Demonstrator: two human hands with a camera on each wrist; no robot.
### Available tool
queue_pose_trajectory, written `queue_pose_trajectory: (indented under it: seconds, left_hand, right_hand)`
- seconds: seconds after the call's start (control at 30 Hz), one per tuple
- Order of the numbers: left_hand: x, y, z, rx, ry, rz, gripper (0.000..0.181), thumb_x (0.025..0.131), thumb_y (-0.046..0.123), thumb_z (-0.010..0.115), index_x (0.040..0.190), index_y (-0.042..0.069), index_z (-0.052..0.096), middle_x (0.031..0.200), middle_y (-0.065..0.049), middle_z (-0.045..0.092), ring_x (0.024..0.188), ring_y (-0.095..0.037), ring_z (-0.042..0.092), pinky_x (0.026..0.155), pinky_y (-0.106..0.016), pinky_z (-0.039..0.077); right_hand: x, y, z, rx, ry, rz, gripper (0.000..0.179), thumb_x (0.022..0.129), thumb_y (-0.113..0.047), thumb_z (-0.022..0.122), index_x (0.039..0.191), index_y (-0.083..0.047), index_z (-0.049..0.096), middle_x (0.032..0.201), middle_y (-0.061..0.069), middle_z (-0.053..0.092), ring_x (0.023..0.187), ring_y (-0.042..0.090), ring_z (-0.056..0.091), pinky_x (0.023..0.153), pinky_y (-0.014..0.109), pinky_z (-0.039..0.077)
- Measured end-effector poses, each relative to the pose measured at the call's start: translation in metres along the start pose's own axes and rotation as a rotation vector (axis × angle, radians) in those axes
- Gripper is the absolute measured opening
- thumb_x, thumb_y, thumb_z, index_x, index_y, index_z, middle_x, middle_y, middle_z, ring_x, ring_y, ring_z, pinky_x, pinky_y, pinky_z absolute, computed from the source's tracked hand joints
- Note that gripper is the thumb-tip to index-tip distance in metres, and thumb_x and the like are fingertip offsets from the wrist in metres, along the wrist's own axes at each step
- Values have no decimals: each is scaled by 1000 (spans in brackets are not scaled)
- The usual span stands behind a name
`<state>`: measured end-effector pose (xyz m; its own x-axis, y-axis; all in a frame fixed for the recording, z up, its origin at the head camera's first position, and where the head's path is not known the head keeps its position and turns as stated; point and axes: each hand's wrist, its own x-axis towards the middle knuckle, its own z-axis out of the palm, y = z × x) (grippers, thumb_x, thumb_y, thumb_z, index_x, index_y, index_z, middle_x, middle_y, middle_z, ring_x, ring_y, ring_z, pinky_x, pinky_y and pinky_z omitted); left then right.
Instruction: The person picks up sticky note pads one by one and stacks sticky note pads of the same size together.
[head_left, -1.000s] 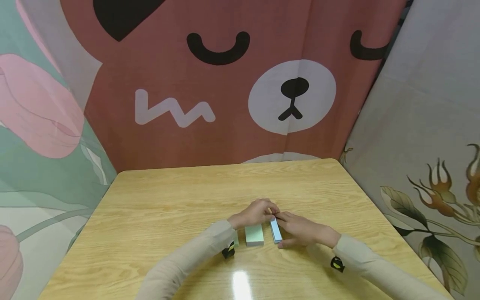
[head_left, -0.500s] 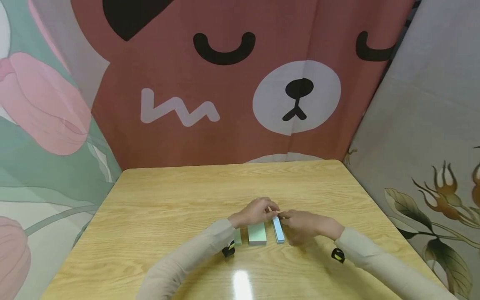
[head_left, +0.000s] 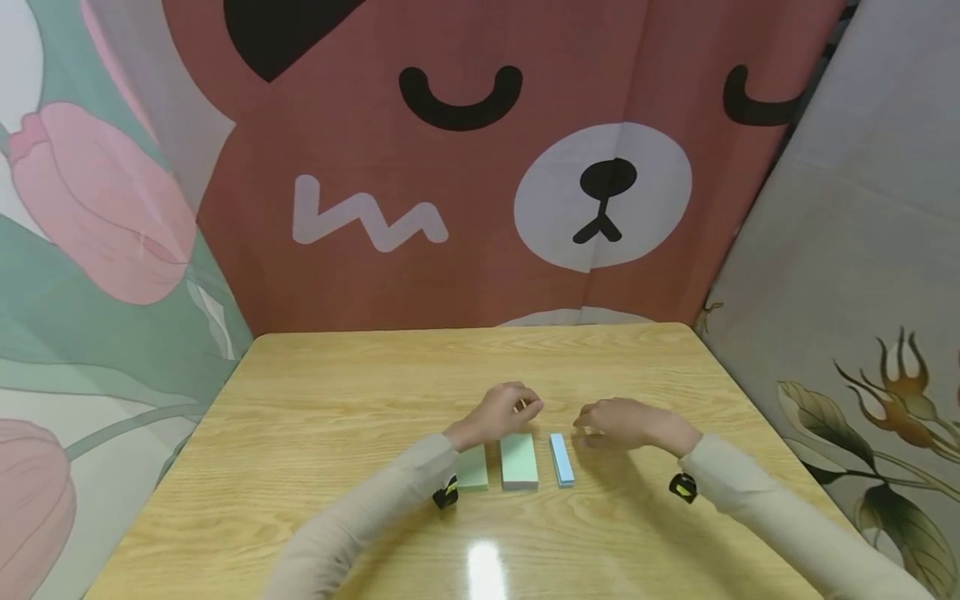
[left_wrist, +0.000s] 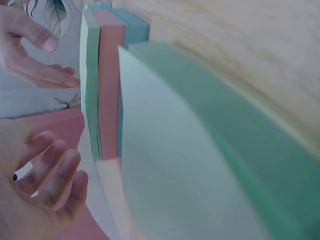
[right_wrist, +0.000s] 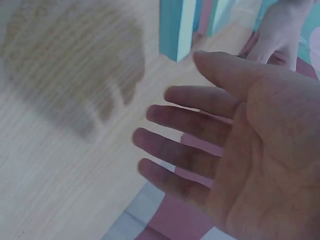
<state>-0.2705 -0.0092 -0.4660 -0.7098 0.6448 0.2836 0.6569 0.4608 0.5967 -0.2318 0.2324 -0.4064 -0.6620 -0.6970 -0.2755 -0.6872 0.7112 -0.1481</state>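
Three paper items lie in a row on the table in the head view. Leftmost is a green sticky-note pad [head_left: 472, 470], partly behind the left forearm; its pale top sheet [left_wrist: 165, 150] curls up in the left wrist view. The middle stack [head_left: 519, 461] has green, pink and blue layers. Rightmost is a narrow light-blue strip pad [head_left: 562, 460]. My left hand [head_left: 498, 412] hovers just beyond the middle stack, fingers loosely bent and holding nothing. My right hand [head_left: 630, 422] is raised to the right of the blue strip, its fingers [right_wrist: 185, 152] spread and relaxed, touching nothing.
The wooden table [head_left: 360, 375] extends around the pads, with a bright reflection near its front. A brown bear-print curtain [head_left: 465, 183] hangs behind it. Floral-print cloths flank both sides, the right cloth [head_left: 847, 250] running along the table edge.
Both hands have let go of the far end of the blue strip and moved apart, left hand leftward and right hand rightward. The strip stays on the table. The head view has shifted slightly.
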Motion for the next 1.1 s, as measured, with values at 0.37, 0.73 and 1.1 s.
queue_pose_trajectory:
  seconds: [0.37, 0.73, 1.1]
  left_hand:
    - [-12, -6, -16, 126, 185, -19, 24, 101, 19, 58, 97, 4, 76, 92, -1, 70, 76, -7, 60, 67, -17, 50]
    - [-26, -26, -45, 341, 402, 71, 19, 98, 15, 61, 87, 8, 75, 82, -2, 68, 70, -12, 61, 59, -24, 50]
    - [-40, -35, -58, 403, 448, 33, 22, 98, 16, 60, 84, 8, 76, 79, -2, 69, 68, -17, 64, 61, -30, 53]
  right_hand:
    - [18, 14, -1, -84, 417, -121, 22, 98, -23, 64, 104, -5, 74, 97, 5, 72, 78, 15, 68, 67, 33, 57]
    - [26, 23, -3, -118, 709, -93, 11, 93, -19, 70, 90, -11, 75, 79, -2, 69, 63, 9, 62, 61, 34, 54]
    - [30, 33, -1, -231, 886, -34, 37, 101, -36, 58, 86, -6, 75, 84, 7, 72, 73, 24, 66, 67, 44, 55]
